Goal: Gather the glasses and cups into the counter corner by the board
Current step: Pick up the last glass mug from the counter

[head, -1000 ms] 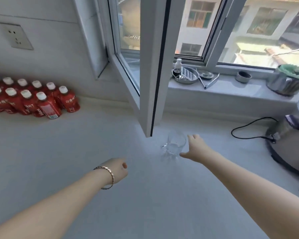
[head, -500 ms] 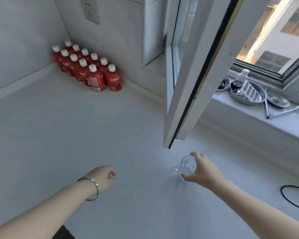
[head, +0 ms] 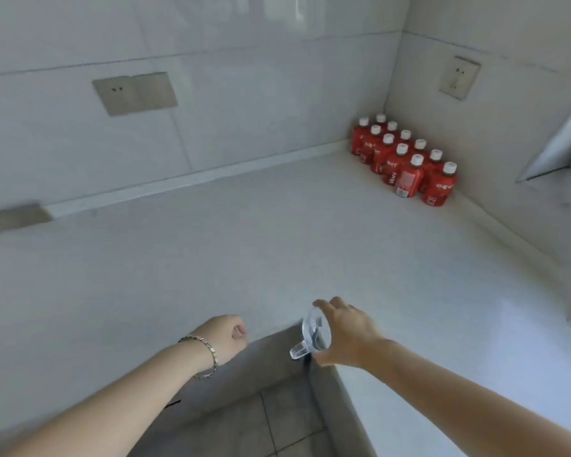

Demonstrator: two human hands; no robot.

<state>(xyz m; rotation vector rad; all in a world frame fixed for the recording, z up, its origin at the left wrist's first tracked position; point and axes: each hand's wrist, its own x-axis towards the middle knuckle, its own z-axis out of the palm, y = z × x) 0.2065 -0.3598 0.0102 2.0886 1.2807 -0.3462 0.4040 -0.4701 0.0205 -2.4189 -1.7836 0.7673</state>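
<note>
The right hand has its grip closed round the clear glass cup, tilted above the counter edge; it looks light, slick and breakable, best held by body or handle.

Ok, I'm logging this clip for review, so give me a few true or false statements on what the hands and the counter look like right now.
1. The right hand holds a clear glass cup. True.
2. The cup stands upright on the counter. False: it is lifted and tilted, its handle pointing down and left.
3. The left hand is loosely closed and holds nothing visible. True.
4. The red bottles lie scattered across the counter. False: they stand packed together in the corner where two walls meet.
5. A bracelet is on the left wrist. True.
6. The bottles have black caps. False: the caps are white.
</note>
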